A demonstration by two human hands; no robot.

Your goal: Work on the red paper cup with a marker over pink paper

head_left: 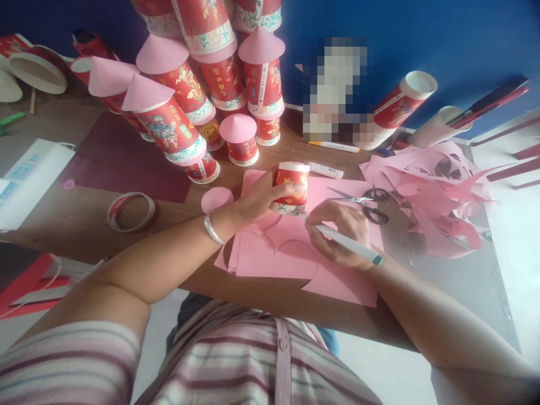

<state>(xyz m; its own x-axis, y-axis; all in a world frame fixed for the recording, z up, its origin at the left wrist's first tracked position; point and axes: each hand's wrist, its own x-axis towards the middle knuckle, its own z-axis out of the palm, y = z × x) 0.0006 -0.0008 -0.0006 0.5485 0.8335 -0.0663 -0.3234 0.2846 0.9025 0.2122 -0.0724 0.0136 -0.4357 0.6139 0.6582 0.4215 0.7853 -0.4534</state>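
Observation:
My left hand grips a red paper cup with a white band and gold and green printing, held over pink paper sheets. In my right hand is a white pen with a green end, its tip close to the cup's lower edge; whether it touches I cannot tell. Round outlines and cut-out curves show in the pink paper under both hands. Just beyond my right hand lie scissors with black handles, blades apart. A pink paper disc rests by my left wrist.
Red cup towers with pink cone tops stand at the back left. A glue stick and yellow marker lie behind the sheets. Pink paper scraps are heaped on the right. A tape roll sits left, near my forearm.

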